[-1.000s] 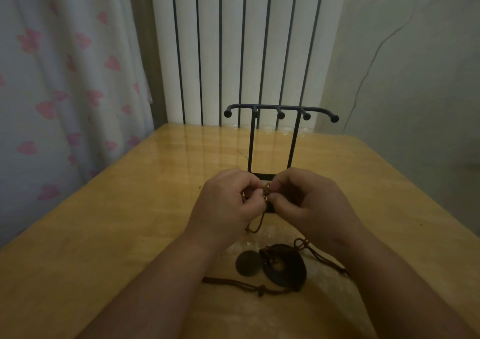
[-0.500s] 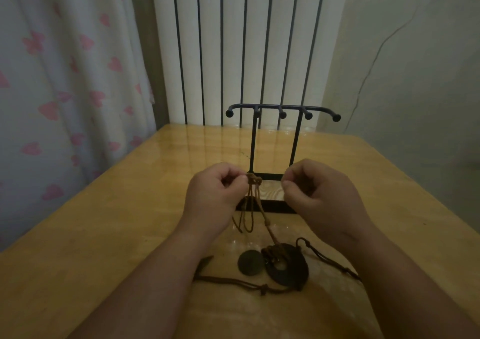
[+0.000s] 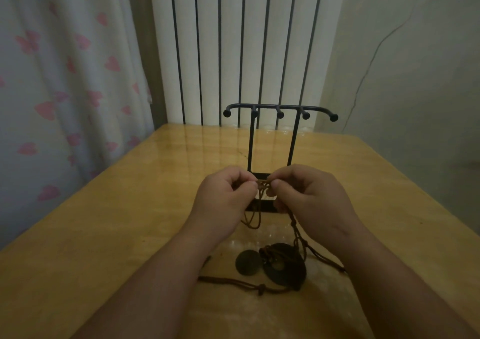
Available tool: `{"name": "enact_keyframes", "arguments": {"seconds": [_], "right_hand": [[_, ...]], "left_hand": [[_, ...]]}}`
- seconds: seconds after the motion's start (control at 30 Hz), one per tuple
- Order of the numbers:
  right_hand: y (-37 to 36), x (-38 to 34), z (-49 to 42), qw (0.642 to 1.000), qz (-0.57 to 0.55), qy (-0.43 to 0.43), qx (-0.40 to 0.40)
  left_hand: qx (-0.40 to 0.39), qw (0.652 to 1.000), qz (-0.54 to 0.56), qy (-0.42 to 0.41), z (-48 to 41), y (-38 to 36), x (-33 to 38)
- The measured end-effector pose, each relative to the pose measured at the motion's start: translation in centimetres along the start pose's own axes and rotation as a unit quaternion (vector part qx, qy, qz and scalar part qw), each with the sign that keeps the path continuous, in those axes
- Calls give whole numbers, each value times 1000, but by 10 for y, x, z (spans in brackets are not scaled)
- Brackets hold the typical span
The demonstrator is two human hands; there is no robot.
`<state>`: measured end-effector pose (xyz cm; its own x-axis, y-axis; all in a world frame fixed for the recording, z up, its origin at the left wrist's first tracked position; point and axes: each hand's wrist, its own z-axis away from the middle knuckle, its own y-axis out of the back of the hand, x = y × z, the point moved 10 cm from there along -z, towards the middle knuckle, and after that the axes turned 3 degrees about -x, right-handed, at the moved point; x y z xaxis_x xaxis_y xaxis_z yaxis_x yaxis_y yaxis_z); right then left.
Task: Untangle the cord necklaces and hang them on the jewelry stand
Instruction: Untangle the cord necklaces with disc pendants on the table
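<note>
1. Head view: left hand point(image 3: 224, 196) and right hand point(image 3: 311, 198) meet above the bench, each grip pinched tight on the thin brown cord necklace point(image 3: 263, 183) between thumb and fingertips.
2. Cord loops hang below the hands. One strand runs down to the two dark round pendants point(image 3: 284, 267) lying on the glossy yellow wooden bench point(image 3: 130, 222).
3. Black metal T-bar jewelry stand point(image 3: 280, 109) stands upright just behind the hands.
4. White ribbed radiator point(image 3: 246, 40) and heart-print curtain point(image 3: 52, 79) beyond.

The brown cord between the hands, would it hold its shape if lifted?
Probably floppy: the brown cord sags in loops below the left hand and right hand. Lifted higher, it would likely drag the dark pendant across the table.
</note>
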<state>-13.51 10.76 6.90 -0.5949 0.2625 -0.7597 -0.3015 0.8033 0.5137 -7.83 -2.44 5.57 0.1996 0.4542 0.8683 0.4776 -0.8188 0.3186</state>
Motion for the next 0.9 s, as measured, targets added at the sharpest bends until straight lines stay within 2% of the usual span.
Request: {"name": "enact_keyframes", "arguments": {"seconds": [0.07, 0.23, 0.47, 0.73, 0.9], "right_hand": [[0, 3, 0, 999, -37, -15, 2], [-5, 9, 0, 999, -31, -33, -13], [-4, 7, 1, 998, -49, -35, -10], [-4, 19, 3, 975, -198, -106, 9], [-1, 20, 3, 962, -248, -113, 18]], "left_hand": [[-11, 999, 16, 25, 0, -4, -5], [-20, 997, 61, 39, 0, -5, -10], [-28, 999, 15, 26, 1, -6, -9], [-29, 993, 71, 93, 1, -10, -18], [-43, 994, 61, 85, 1, -11, -16]]}}
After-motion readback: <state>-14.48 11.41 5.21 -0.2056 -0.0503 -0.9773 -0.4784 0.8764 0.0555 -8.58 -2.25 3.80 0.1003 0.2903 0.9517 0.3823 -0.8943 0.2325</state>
